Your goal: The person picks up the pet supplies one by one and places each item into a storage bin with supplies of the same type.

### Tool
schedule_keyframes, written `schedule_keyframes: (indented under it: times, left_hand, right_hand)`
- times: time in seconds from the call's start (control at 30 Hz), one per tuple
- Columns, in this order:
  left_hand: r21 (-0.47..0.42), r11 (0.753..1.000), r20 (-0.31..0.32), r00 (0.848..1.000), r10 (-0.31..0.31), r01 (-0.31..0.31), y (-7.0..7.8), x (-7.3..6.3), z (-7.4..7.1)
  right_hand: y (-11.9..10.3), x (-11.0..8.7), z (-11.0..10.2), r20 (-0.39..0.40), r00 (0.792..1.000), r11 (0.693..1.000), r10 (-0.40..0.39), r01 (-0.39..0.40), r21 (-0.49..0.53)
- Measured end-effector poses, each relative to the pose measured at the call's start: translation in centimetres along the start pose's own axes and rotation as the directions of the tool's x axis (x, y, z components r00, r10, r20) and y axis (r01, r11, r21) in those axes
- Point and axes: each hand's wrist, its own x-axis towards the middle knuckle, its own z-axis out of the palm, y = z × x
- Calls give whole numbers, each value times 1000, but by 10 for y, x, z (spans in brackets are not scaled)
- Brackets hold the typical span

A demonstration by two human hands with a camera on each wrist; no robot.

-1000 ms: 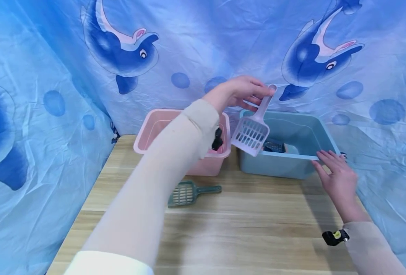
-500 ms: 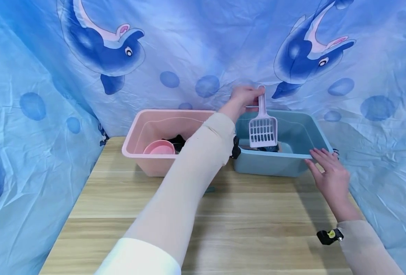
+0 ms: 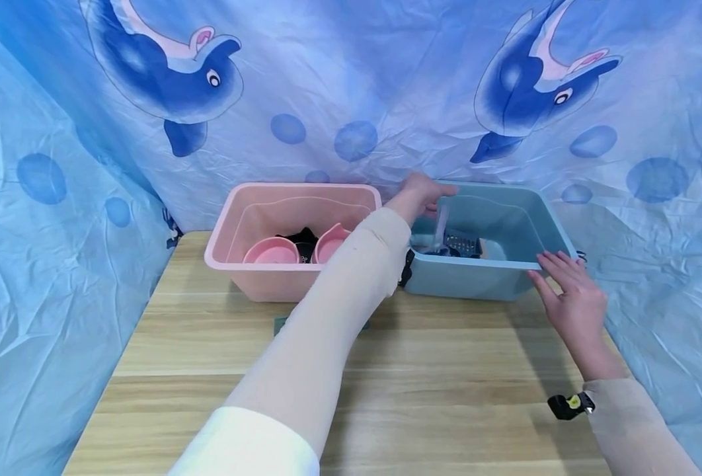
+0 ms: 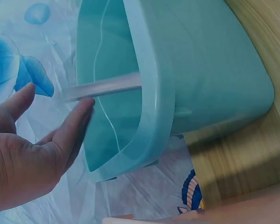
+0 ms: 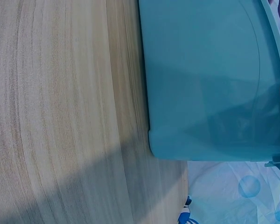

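My left hand (image 3: 421,192) hangs over the left end of the blue bin (image 3: 472,281), its thumb and fingers spread apart. A pale lilac slotted scoop (image 3: 441,223) stands inside that bin with its handle up. In the left wrist view the handle (image 4: 109,86) is blurred and lies by a fingertip of the left hand (image 4: 32,154), not gripped. My right hand (image 3: 576,301) rests on the bin's front right rim, fingers straight over the edge and thumb at the outer wall. A dark perforated piece (image 3: 463,244) lies on the bin's floor.
Left of the blue bin stands a pink bin (image 3: 262,281) holding pink bowls (image 3: 272,251) and a black item (image 3: 305,246). On the wooden table (image 3: 446,383), a green scoop (image 3: 279,324) is mostly hidden under my left arm. A dolphin-print curtain (image 3: 410,99) hangs behind.
My left hand has carried the lilac scoop from above the gap between the bins to the blue bin, lowered it and let go. The right hand stays on the rim.
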Motion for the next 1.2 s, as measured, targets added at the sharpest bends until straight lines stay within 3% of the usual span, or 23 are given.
schedule_keyframes:
  times: [0.2, 0.3, 0.47, 0.63, 0.83, 1.03, 1.2]
  left_hand:
    - [124, 992, 13, 1000, 1, -3, 6, -2, -5]
    - [151, 988, 26, 1000, -13, 9, 12, -11, -10]
    - [126, 992, 149, 988, -29, 11, 18, -32, -28]
    - [228, 971, 271, 962, 9, -73, 12, -52, -50]
    - [299, 943, 332, 942, 39, -144, -11, -85, -80]
    - [328, 925, 345, 936, 73, -193, -45, -120, -118]
    - [337, 907, 368, 922, 122, -255, -74, -149, -145]
  right_hand:
    - [-3, 2, -1, 6, 1000, 1000, 6, -6, 2]
    - [-5, 2, -1, 10, 1000, 1000, 6, -6, -1]
    - [-6, 3, -1, 14, 1000, 1000, 10, -10, 3]
    - [-4, 2, 0, 5, 1000, 1000, 9, -9, 11]
    - [-2, 1, 0, -5, 1000, 1000, 5, -5, 14]
    - [-2, 1, -1, -2, 1000, 1000, -2, 2, 18]
    - [-3, 1, -1, 2, 1000, 1000, 2, -2, 10]
